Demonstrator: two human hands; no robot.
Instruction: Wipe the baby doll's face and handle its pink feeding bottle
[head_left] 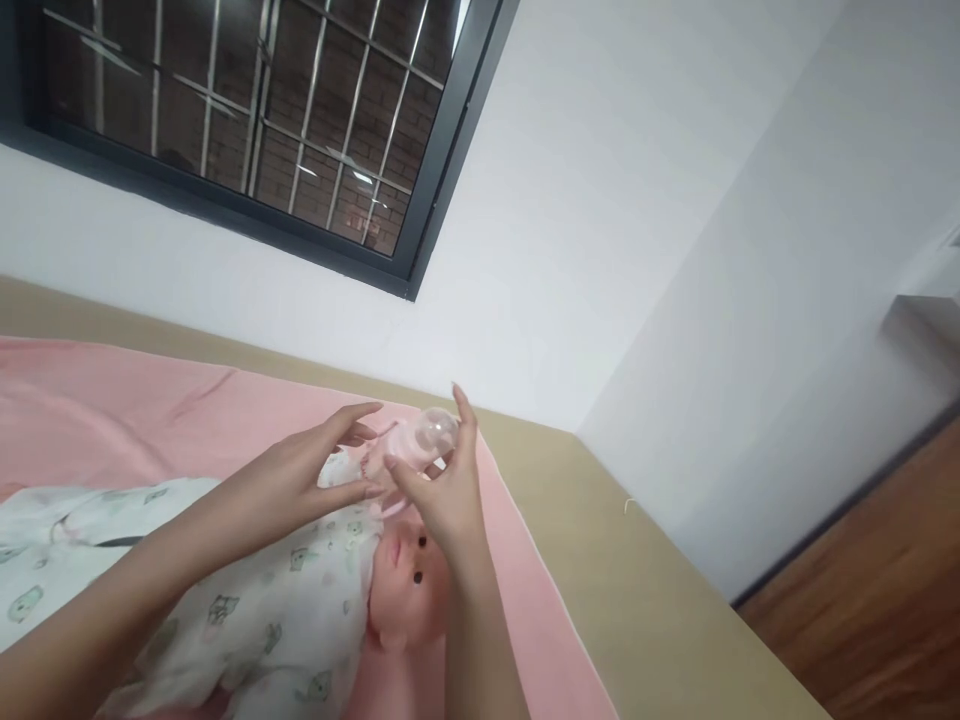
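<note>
A clear baby bottle (401, 447) with a transparent domed cap (436, 432) is held slanted above the pink cloth. My right hand (448, 492) has its thumb on the near side of the bottle, by the cap. Its index finger stretches up past the cap, and its other fingers are partly hidden behind. Around the bottle's lower end, my left hand (319, 455) has thumb and fingers spread apart; contact is hard to make out. Just below the hands lies a baby doll, its head (405, 590) bare and its body in a white printed wrap (292, 600).
Pink cloth (180, 400) covers much of a tan padded surface (585, 530), whose edge runs down to the right. White walls (600, 200) and a barred window (262, 120) rise behind. A brown wooden surface (870, 590) is at the lower right.
</note>
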